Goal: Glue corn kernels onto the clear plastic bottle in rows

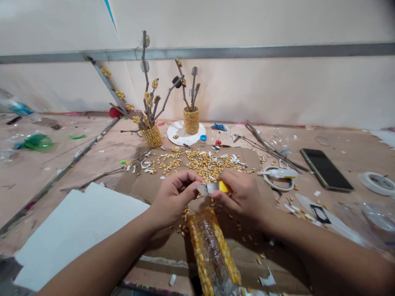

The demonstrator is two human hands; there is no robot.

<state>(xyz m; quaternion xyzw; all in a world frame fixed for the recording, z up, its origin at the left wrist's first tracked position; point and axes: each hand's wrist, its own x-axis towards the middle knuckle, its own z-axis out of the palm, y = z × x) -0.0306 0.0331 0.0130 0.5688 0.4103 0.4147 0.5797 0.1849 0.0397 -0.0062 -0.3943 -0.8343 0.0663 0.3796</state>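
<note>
My right hand [242, 193] is closed around a yellow-handled cutter knife [225, 187], its metal end pointing left. The fingertips of my left hand [179, 189] pinch a small pale piece [202, 189] that meets the metal end; its material is hard to make out. Just below my hands lies a clear plastic bottle [211, 246] with rows of yellow corn kernels stuck along its sides, running off the bottom edge. Beyond them, loose corn kernels [205, 162] and white scraps are spread over a cardboard sheet [138, 185].
Two kernel-covered pots with twigs, one left [152, 136] and one on a white disc [191, 121], stand by the wall. White sheets [77, 230] lie left. A phone [326, 169], tape roll [377, 183], scissors [279, 174] and branches [271, 148] lie right.
</note>
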